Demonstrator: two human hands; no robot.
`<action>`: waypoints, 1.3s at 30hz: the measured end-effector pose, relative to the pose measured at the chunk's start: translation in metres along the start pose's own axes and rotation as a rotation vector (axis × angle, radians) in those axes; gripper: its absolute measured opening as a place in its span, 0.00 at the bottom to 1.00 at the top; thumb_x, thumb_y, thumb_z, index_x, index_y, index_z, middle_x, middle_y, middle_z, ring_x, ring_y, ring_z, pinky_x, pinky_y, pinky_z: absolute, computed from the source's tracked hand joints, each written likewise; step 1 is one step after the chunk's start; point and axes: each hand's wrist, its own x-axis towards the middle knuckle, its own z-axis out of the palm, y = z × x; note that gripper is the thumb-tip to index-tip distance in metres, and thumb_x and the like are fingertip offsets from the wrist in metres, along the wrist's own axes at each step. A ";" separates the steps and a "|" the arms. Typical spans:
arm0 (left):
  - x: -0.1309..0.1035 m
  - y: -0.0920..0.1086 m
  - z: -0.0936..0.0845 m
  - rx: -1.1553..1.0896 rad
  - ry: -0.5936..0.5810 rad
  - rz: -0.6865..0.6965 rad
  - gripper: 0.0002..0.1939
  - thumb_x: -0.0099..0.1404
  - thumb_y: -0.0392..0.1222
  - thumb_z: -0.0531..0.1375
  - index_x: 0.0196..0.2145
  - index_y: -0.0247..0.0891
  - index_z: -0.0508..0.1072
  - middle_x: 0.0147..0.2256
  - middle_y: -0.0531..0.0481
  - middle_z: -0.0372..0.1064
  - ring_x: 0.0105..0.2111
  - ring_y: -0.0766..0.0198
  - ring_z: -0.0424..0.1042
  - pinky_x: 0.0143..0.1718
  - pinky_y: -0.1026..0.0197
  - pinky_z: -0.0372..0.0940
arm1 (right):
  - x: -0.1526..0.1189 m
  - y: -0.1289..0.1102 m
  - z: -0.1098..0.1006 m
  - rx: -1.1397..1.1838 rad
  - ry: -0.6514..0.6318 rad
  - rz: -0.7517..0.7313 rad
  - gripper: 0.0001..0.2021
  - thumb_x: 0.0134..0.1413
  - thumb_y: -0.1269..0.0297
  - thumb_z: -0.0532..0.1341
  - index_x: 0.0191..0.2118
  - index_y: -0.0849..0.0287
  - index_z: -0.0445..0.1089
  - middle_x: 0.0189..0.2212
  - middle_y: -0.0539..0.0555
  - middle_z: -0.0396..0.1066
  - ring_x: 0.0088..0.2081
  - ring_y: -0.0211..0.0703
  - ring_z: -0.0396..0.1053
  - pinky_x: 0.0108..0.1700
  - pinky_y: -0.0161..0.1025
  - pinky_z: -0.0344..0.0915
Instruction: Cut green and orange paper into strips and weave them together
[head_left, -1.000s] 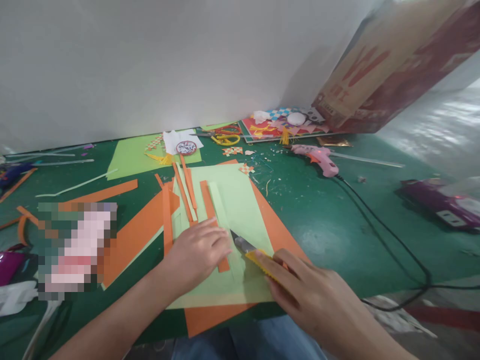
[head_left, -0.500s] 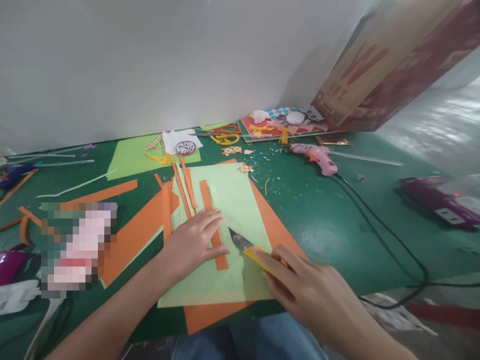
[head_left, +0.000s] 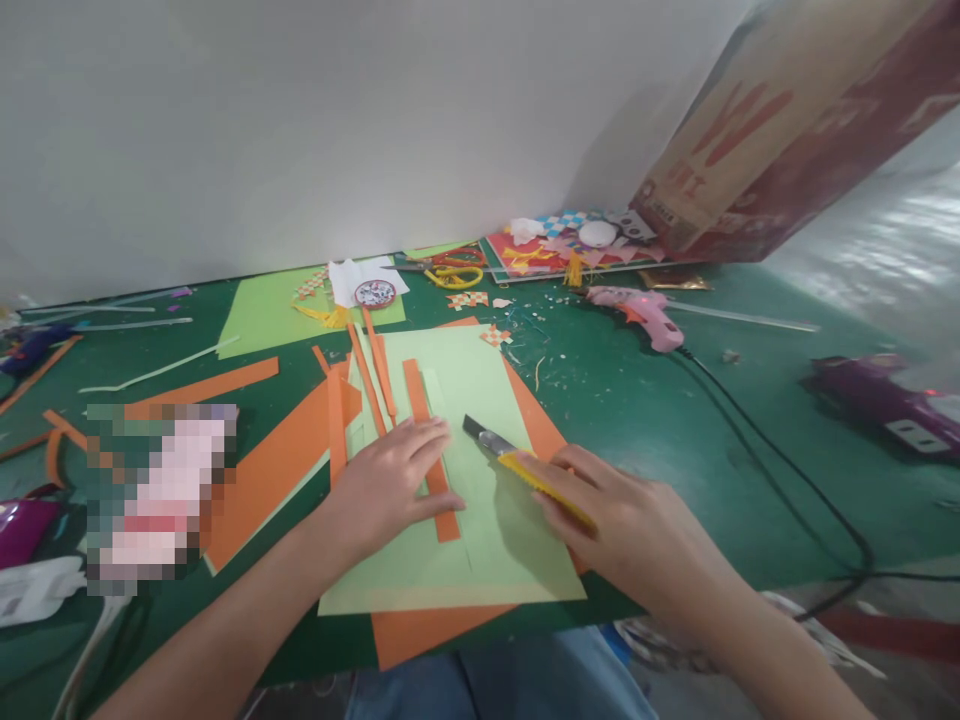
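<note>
Knife (head_left: 512, 460) in right hand (head_left: 626, 512), left hand (head_left: 386, 485) on orange strip (head_left: 418, 389)

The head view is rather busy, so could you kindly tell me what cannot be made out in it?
All in the head view:
Orange strip: partly hidden by the left hand.
Yellow cutter: part of its handle is hidden by the right hand.
Pixelated patch: the blocks mask its details.
Purple object: blurred, and cut off by the right edge.
</note>
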 end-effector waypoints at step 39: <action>0.002 -0.001 -0.002 0.000 0.016 -0.014 0.29 0.67 0.60 0.45 0.54 0.37 0.66 0.56 0.46 0.63 0.57 0.58 0.62 0.59 0.54 0.57 | -0.003 -0.004 -0.013 0.072 0.120 -0.007 0.13 0.61 0.69 0.51 0.46 0.60 0.70 0.40 0.60 0.71 0.41 0.49 0.68 0.41 0.48 0.68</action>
